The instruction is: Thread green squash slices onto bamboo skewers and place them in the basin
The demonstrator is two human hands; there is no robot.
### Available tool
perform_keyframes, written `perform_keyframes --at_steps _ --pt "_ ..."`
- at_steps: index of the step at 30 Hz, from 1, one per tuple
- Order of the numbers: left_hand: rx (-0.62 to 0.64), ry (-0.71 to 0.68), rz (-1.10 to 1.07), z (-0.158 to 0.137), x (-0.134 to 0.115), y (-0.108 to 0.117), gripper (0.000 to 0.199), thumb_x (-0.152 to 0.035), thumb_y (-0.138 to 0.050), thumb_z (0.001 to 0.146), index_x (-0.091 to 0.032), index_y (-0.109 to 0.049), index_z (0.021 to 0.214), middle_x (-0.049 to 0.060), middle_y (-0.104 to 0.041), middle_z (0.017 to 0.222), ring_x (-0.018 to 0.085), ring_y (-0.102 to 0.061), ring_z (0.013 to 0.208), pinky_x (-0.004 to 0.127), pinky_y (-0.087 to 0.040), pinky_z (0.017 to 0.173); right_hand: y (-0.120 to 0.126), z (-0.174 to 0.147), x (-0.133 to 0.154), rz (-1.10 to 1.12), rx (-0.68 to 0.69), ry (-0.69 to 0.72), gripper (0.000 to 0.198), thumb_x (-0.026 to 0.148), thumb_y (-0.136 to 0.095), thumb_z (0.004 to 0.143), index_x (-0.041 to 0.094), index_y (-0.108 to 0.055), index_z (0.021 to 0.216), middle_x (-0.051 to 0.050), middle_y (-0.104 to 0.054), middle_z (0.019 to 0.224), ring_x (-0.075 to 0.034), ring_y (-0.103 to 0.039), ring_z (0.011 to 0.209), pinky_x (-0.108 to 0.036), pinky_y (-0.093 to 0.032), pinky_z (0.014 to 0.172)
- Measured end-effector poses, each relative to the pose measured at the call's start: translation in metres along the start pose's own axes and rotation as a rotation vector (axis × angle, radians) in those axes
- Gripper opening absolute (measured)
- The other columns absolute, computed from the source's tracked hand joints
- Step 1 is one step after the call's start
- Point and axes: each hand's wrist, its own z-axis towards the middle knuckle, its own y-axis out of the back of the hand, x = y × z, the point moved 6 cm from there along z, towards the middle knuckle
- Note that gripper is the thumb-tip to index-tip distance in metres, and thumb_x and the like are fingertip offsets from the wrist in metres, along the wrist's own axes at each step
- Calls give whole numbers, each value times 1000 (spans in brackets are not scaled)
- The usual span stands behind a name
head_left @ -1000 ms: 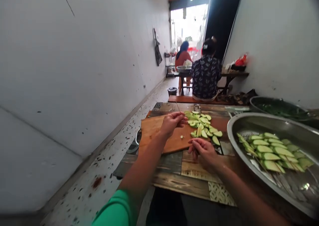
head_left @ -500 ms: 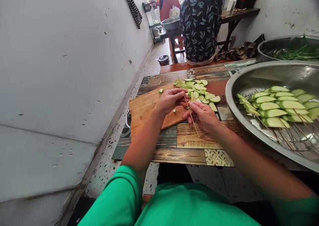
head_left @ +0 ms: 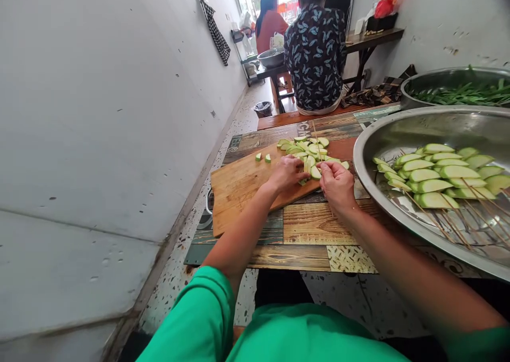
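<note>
Pale slices of a green-skinned vegetable (head_left: 294,149), which look like zucchini or eggplant, lie heaped at the far right end of a wooden cutting board (head_left: 235,192). At the near edge of the heap, my left hand (head_left: 286,173) reaches in with thumb and fingers apart, close to or touching slices. My right hand (head_left: 338,187) pinches a thin wooden skewer (head_left: 316,137) that points up and away over the heap. No slice can be made out on the skewer, and its lower part is mostly hidden by the hand.
To the right, a large metal basin (head_left: 360,154) holds skewered slices (head_left: 428,173). Behind it stands another basin (head_left: 410,92) of green leaves (head_left: 462,93). Two small cut pieces (head_left: 263,158) lie on the board. A person in a patterned shirt (head_left: 314,59) sits beyond the table, another farther off.
My left hand has left the skewer and moved to the slices. My right hand has shifted right with the skewer, now tipped upward. Another small piece shows on the board; the view has tilted up slightly.
</note>
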Motion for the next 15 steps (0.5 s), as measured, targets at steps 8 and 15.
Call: perform_keyframes --at_steps 8,15 --pt "-177 184 -625 -15 23 11 29 -21 -71 66 -18 -61 93 2 -68 81 13 -62 73 26 -49 72 -9 -8 2 73 97 -142 21 37 -54 73 17 -55 78 7 -45 44 -5 -30 32 -20 -19 35" --pt "-321 537 -1074 -48 64 26 34 -18 -73 63 -15 -59 94 2 -67 78 11 -63 64 28 -54 68 -27 -23 -2 -157 297 -119 33 34 -50 70 10 -60 91 6 -46 39 -8 -37 37 -21 -25 40"
